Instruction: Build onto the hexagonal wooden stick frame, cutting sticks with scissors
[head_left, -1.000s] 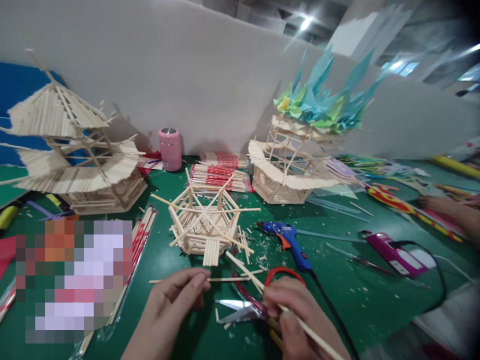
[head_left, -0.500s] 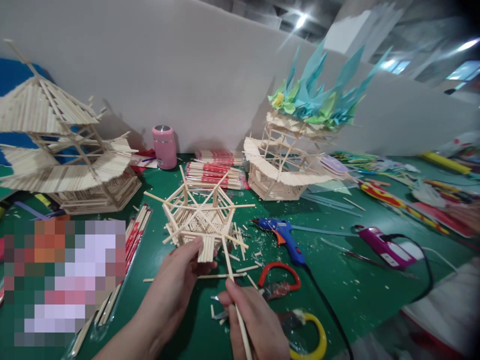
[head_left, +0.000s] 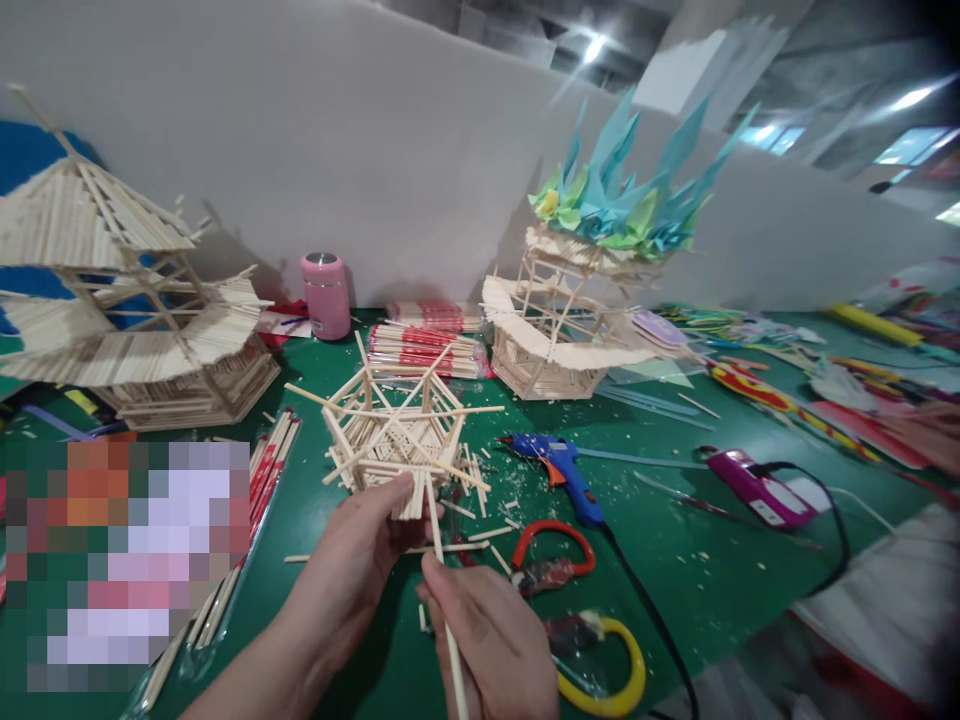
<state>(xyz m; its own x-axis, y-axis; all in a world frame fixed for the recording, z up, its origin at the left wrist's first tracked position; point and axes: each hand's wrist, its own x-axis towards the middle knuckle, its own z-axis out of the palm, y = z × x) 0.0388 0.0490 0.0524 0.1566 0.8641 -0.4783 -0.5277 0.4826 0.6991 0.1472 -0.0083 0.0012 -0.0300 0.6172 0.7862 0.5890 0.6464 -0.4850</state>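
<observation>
A small frame of pale wooden sticks (head_left: pixel 395 425) stands on the green table, with crossing sticks over its open top. My left hand (head_left: pixel 358 555) is closed at its front, thumb on top, pinching a short row of sticks (head_left: pixel 407 508) that slopes out from the near side. My right hand (head_left: pixel 491 630) grips a long wooden stick (head_left: pixel 438 525) like a pen. The stick's far end lies against the right edge of that row. My left fingertips are partly hidden under the row.
A blue glue gun (head_left: pixel 559 470) and scissors with red (head_left: pixel 555 535) and yellow (head_left: pixel 634 665) handles lie to the right. Larger stick models stand back left (head_left: pixel 172 350) and back right (head_left: pixel 551 345). Behind are a pink bottle (head_left: pixel 327 297) and bundled sticks (head_left: pixel 427 350).
My right hand has moved left with the long stick, bringing its tip from right of the short row onto the row's right edge. My left hand keeps its hold.
</observation>
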